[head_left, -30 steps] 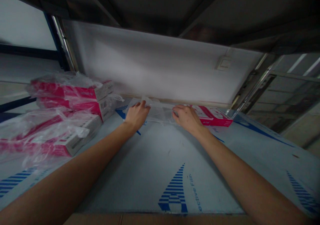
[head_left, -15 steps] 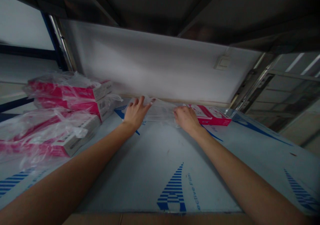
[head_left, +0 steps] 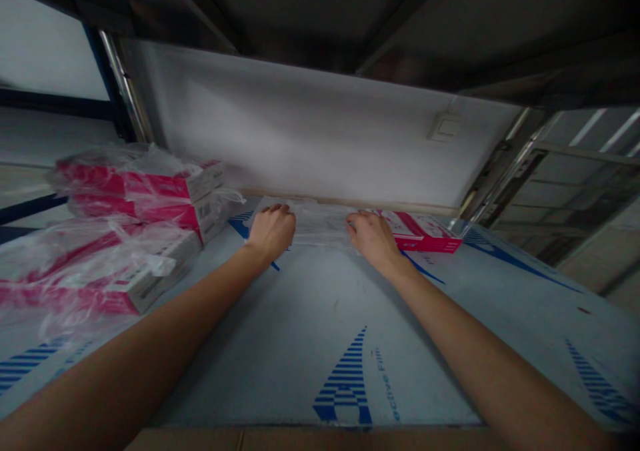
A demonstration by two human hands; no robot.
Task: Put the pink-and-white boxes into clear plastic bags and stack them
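A clear plastic bag (head_left: 320,225) lies flattened on the film-covered surface, between my two hands. My left hand (head_left: 273,231) is closed at the bag's left end, its fingers curled down onto the plastic. At the other end, my right hand (head_left: 369,234) has its fingers bent and closed on the bag's edge. Just beyond the right hand a pink and white box (head_left: 425,231) lies flat, partly hidden by that hand. My fingertips are mostly out of sight beneath the hands.
On the left, pink and white boxes in clear bags (head_left: 165,191) are stacked, with another bagged box (head_left: 145,274) in front. A dark shelf (head_left: 320,17) hangs low overhead. Behind is a white wall with a switch (head_left: 445,126). Metal posts stand at both sides.
My left hand's fingers have gone from spread to curled, and the plastic near them now lies flatter. My right hand has stayed almost in place.
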